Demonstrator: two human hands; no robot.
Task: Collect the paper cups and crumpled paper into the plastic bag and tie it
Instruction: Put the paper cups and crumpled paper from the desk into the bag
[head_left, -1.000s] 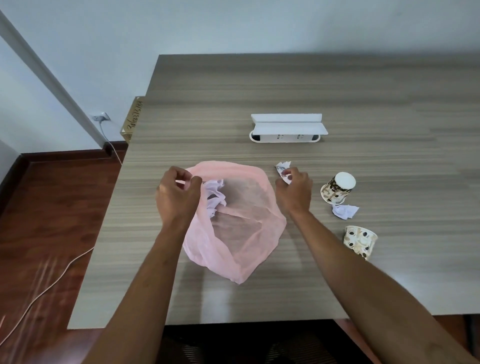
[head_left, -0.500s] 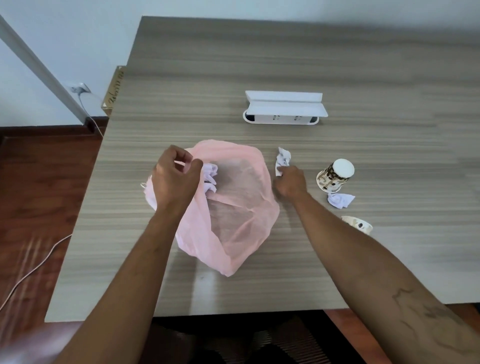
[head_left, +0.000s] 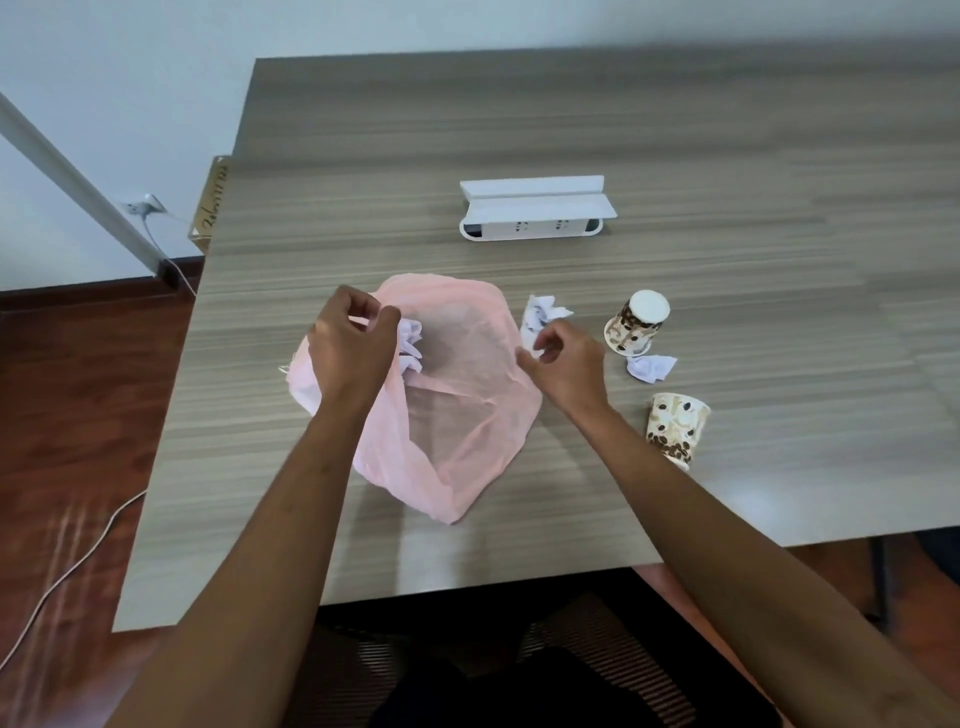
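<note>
While the left hand (head_left: 353, 353) pinches the limp pink bag's (head_left: 467, 415) rim open, the right hand (head_left: 563, 364) pinches featherlight, squashable crumpled paper (head_left: 540, 317) at the bag's two o'clock.

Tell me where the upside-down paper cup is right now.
The upside-down paper cup stands on the table, to the right of the pink bag, just beyond a small crumpled paper.
</note>
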